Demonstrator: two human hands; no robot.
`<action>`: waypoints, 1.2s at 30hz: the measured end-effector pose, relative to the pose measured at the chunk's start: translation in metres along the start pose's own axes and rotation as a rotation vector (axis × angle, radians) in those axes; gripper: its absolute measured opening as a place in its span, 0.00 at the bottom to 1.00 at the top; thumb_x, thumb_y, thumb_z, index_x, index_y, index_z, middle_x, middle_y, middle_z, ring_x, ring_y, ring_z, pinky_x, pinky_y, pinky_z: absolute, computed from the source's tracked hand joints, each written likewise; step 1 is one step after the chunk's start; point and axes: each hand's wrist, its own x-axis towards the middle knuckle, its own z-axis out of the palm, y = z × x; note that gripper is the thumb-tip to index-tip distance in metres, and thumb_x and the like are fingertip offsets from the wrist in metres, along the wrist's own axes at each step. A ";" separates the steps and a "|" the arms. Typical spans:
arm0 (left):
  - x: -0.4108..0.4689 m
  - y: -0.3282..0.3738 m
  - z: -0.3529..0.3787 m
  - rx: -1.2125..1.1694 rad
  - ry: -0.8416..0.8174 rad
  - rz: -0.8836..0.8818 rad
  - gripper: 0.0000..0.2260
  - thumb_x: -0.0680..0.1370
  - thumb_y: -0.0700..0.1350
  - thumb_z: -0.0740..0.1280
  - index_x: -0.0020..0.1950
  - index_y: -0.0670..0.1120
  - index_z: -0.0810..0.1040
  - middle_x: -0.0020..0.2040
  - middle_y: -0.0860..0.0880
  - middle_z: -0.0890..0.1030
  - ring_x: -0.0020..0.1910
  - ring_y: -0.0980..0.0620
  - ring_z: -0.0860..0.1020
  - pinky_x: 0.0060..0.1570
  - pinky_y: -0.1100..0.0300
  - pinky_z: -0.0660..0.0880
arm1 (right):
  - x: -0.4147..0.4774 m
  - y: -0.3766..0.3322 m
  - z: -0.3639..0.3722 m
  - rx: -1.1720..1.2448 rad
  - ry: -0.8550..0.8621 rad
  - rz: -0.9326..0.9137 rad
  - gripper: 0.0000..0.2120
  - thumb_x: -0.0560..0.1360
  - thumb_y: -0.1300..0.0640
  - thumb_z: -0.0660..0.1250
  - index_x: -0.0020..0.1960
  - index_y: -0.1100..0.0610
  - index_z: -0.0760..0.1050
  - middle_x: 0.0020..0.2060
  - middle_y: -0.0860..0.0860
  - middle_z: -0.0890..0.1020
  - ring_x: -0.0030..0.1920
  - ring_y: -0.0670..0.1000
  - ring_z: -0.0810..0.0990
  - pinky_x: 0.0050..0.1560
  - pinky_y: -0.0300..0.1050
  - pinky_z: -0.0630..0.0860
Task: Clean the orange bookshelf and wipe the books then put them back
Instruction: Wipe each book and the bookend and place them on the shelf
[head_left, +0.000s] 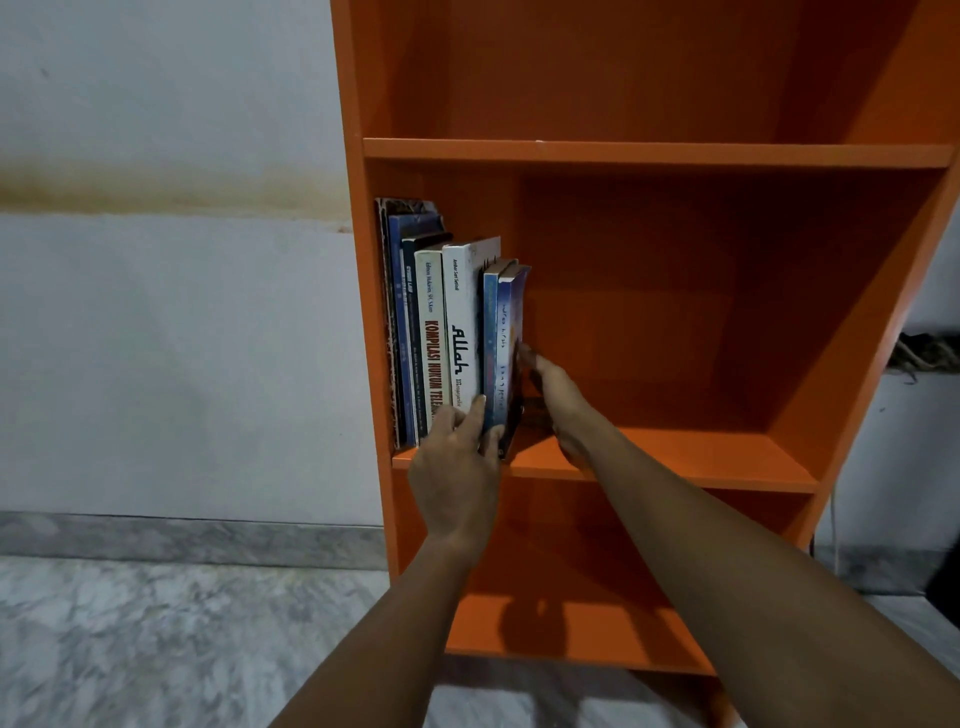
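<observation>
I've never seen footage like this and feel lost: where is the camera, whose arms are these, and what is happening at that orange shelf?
There is no machine here. A person wears one wide-angle camera on the head, looking forward and down, so the two bare arms are their own.

In front stands a tall orange flat-panelled bookshelf on a grey marbled floor, against a pale wall. A row of upright books stands at the left end of its middle board.

The left hand touches the lower spines, by the white book with "Allah" on it; whether it pinches one I cannot tell. The right hand lies flat against the cover of the rightmost blue paperback book, seemingly steadying it. No cloth is in view.
</observation>
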 end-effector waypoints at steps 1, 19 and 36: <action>0.000 0.000 0.002 -0.007 0.009 -0.003 0.19 0.78 0.50 0.73 0.68 0.48 0.80 0.47 0.50 0.79 0.41 0.53 0.77 0.35 0.58 0.76 | 0.004 -0.001 0.000 -0.006 -0.006 0.021 0.29 0.78 0.29 0.57 0.67 0.47 0.78 0.61 0.53 0.83 0.61 0.56 0.81 0.62 0.56 0.77; -0.012 0.001 -0.009 -0.295 0.102 -0.178 0.21 0.72 0.47 0.78 0.64 0.44 0.82 0.57 0.47 0.85 0.55 0.51 0.84 0.54 0.53 0.83 | -0.012 0.004 0.017 -0.086 0.031 -0.018 0.41 0.67 0.20 0.60 0.61 0.51 0.81 0.56 0.52 0.86 0.58 0.56 0.84 0.64 0.58 0.77; -0.016 0.000 -0.017 -0.219 0.069 -0.211 0.21 0.73 0.53 0.78 0.62 0.46 0.82 0.57 0.49 0.85 0.56 0.50 0.83 0.54 0.51 0.83 | -0.020 0.011 0.027 0.008 0.163 -0.094 0.42 0.69 0.22 0.60 0.73 0.49 0.73 0.68 0.51 0.79 0.68 0.55 0.76 0.71 0.60 0.71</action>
